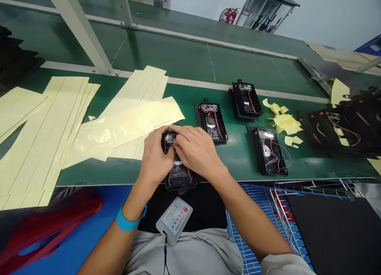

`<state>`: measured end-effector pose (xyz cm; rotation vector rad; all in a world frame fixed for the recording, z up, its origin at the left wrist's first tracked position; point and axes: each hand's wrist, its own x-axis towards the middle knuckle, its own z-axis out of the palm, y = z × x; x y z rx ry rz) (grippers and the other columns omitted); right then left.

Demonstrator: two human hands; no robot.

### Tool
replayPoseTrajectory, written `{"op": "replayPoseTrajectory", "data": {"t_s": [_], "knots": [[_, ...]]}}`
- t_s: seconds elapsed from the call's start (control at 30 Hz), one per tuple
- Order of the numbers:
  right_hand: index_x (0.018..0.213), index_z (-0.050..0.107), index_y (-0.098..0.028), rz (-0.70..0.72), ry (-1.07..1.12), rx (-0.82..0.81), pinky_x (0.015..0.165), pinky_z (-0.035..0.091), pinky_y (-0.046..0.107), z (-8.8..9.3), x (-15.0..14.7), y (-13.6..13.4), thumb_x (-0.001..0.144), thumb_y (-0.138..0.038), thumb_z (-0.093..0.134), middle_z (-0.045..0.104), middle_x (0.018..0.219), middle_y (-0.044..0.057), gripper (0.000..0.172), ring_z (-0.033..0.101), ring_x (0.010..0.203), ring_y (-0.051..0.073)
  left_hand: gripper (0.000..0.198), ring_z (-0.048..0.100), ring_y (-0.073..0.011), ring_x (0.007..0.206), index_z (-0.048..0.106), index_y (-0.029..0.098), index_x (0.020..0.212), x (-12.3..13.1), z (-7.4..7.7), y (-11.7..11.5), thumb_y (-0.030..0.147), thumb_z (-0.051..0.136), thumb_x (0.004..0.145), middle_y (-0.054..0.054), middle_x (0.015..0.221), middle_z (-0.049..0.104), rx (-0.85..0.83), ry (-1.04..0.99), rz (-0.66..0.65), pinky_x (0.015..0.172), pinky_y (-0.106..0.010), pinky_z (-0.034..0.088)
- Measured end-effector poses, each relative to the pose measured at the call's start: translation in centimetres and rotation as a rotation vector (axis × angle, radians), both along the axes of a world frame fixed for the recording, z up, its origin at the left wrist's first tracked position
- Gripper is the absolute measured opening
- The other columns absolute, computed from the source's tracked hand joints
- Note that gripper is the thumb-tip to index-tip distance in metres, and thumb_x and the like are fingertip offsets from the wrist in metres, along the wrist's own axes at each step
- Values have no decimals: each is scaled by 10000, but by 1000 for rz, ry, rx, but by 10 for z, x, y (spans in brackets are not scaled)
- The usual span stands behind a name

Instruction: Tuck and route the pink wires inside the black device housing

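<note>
A black plastic housing (179, 179) lies at the front edge of the green bench, its inside facing up. In it are a small circuit board, thin wires and a white round patch, partly covered by my fingers. My left hand (156, 152) is closed around the housing's left side, with the thumb over its inside. Bent fingers of my right hand (196, 149) press on the upper right part, by the circuit board. Whether a wire is between the fingertips is hidden. A similar open housing (212, 122) lies just beyond my right hand.
Yellow paper strips (125, 120) cover the bench's left side, reaching near my left hand. Further right are a wired housing (270, 152), another housing (247, 99), torn yellow scraps (285, 122) and a blurred housing pile (354, 124). A white post (80, 31) rises at the back left.
</note>
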<state>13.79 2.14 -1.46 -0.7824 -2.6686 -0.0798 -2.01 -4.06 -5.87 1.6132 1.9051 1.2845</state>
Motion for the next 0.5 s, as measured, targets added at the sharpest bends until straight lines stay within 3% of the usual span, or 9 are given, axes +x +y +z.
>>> {"op": "replayPoseTrajectory", "data": {"t_s": [0.5], "knots": [[1025,726,-198,13,18,-23,927,488,480,-2,3,-3,1108,-173,502,614,1611,69,240,632,1266,304,521,653,-265,1325,651,219,1382,0,3,3,132,677,868,-78,1413,685,-33,-33,28,1201,-488,524]]}}
